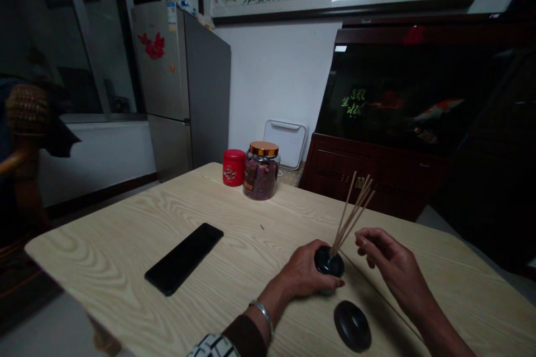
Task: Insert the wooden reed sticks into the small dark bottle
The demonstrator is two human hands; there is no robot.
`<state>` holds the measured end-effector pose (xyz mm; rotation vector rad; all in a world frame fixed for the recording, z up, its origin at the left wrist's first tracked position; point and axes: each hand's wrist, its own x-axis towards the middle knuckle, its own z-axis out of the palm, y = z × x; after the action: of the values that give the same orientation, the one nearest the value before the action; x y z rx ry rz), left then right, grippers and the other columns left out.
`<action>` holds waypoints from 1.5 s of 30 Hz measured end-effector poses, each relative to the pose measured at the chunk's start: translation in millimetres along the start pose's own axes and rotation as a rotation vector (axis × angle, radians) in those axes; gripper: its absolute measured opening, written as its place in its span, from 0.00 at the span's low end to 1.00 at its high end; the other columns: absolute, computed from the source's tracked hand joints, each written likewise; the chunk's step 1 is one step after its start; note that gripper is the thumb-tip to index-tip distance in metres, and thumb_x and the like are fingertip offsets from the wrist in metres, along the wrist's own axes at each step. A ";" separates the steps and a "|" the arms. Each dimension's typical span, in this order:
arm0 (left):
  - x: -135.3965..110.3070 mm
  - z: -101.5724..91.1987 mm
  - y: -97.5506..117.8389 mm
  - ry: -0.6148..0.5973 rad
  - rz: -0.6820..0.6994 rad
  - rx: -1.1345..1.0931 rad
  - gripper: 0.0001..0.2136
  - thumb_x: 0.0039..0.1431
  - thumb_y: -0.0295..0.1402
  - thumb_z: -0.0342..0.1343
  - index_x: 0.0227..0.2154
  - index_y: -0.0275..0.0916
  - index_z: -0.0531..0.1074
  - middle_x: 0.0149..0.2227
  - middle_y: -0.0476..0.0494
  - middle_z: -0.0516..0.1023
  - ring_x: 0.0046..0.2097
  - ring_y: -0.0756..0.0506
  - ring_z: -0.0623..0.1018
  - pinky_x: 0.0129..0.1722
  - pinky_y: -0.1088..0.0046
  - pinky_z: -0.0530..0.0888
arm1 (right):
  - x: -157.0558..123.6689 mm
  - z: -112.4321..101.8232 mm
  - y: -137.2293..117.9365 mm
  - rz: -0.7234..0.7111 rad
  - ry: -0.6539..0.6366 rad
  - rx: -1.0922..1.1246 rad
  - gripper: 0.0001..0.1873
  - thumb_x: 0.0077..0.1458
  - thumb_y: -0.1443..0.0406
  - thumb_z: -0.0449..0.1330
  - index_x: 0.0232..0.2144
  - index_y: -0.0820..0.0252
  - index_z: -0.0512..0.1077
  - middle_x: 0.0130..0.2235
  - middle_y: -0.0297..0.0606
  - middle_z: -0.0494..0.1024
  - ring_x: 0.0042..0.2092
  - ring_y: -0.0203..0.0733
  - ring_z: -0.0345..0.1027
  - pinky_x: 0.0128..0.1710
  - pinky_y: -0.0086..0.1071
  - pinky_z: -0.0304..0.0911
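Observation:
My left hand (304,276) is wrapped round a small black bottle (329,263) standing on the wooden table (125,245). Several thin wooden reed sticks (353,213) stand in the bottle's neck and lean to the right. My right hand (387,262) hovers just right of the sticks, fingers loosely curled with the fingertips near them, holding nothing that I can see. A black round lid (352,325) lies on the table in front of the bottle, between my forearms.
A black phone (184,258) lies flat at the table's left-middle. A glass jar with a gold lid (262,171) and a red tin (233,167) stand at the far edge. Behind are a fridge (184,83), a fish tank (419,95) and a chair (20,145) at left.

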<state>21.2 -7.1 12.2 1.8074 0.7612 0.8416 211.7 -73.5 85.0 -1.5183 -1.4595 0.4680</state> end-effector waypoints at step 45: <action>0.7 1.8 -2.1 0.004 0.013 -0.029 0.31 0.36 0.41 0.72 0.47 0.38 0.73 0.40 0.44 0.78 0.40 0.45 0.74 0.37 0.73 0.70 | -7.0 -19.7 61.4 0.122 -0.466 -1.056 0.09 0.43 0.70 0.58 0.29 0.59 0.76 0.36 0.49 0.82 0.38 0.56 0.75 0.32 0.36 0.54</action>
<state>22.8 -6.8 9.9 1.7875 0.7370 0.8611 260.3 -77.3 42.2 -2.4345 -2.1592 0.0862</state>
